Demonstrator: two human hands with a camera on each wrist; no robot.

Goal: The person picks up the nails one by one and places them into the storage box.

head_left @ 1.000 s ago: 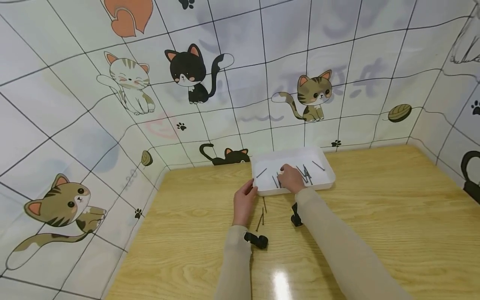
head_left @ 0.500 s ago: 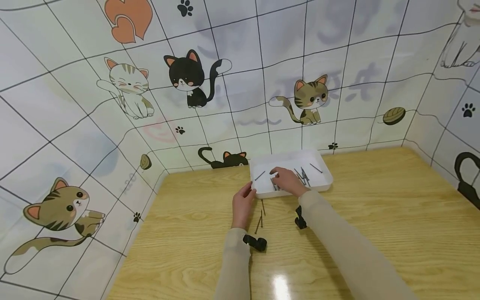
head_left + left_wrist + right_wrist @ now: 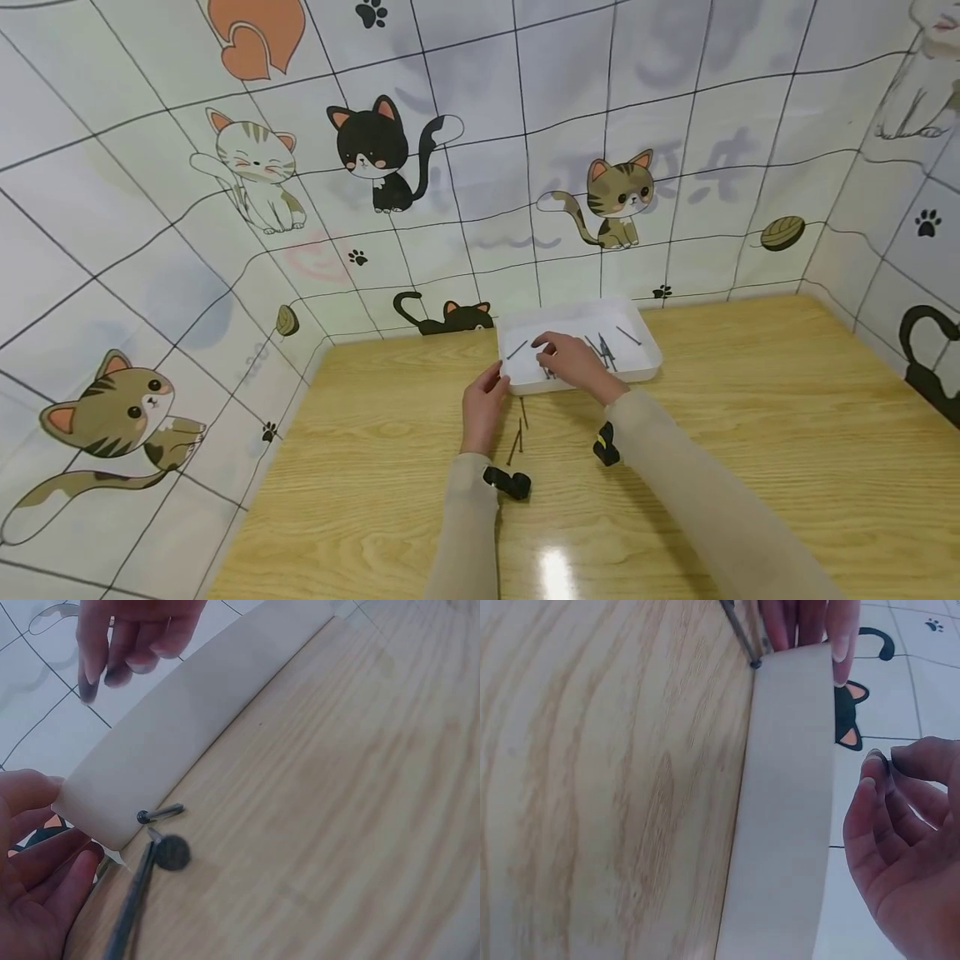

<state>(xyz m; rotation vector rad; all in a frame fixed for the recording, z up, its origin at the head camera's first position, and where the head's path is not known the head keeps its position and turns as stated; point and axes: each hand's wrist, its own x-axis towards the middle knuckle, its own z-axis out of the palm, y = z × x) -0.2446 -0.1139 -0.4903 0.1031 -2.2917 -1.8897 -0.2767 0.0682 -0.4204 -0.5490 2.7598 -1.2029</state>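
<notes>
A white shallow tray stands against the back wall with several dark nails inside. One nail lies at its left, another nail at its right, and a cluster of nails lies right of centre. My left hand grips the tray's near left corner, thumb and fingers on either side of the wall in the left wrist view. Over the tray, my right hand hovers with bent fingers, thumb and index tips slightly apart. No nail shows clearly between them. It partly covers some nails near the front wall.
Three loose nails lie on the wooden table just in front of the tray, beside the left hand. In the left wrist view, a round nail head shows near the tray corner. Cat-patterned walls enclose the table.
My right hand has shifted left and risen from the nails inside the tray, its thumb and index finger spreading apart. The left hand stays at the tray corner. The head view has tilted slightly.
</notes>
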